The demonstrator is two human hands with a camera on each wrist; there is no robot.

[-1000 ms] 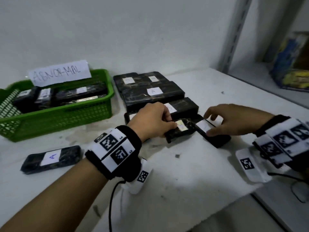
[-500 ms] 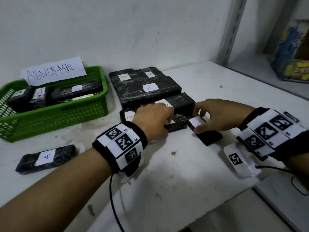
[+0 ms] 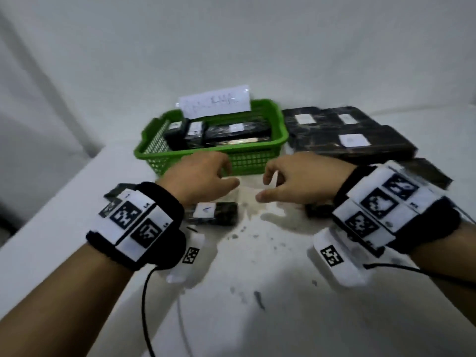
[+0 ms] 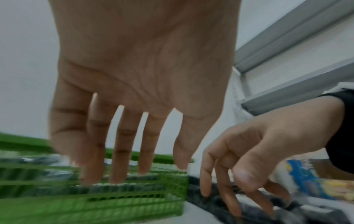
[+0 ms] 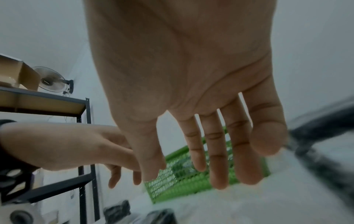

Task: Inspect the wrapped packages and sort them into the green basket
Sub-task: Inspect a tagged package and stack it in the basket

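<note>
Two bare hands hover side by side above a white desk (image 3: 257, 292), palms down, holding nothing. Each wrist wears a black band with white square-patterned markers.

The left hand (image 3: 199, 180) hangs with its fingers loosely spread and pointing down; in the left wrist view the fingers (image 4: 122, 144) are straight and apart, with daylight between them. The right hand (image 3: 300, 180) is just beside it, not touching, its fingers relaxed and slightly curled; the right wrist view shows them spread with nothing in the palm.

Just beyond the fingertips, toward the far edge of the desk, stands the green basket (image 3: 247, 158), a plastic mesh tub. A white paper sign (image 3: 215, 104) stands at its back rim, its handwriting too blurred to read. Inside the basket lie several dark wrapped packages (image 3: 231, 132) with small white labels.

To the right of the basket, touching or nearly touching its side, sits a stack of larger dark wrapped packages (image 3: 347, 135), also with white labels, running toward the far right of the desk.

On the desk under the left hand lies one single wrapped package (image 3: 213, 212), dark with a white label bearing a blue mark. Another dark package (image 3: 319, 210) shows partly beneath the right hand, mostly hidden by the wrist.

The desk surface in front is scuffed and stained. A thin black cable (image 3: 145, 305) trails from the left wristband toward the near edge.
</note>
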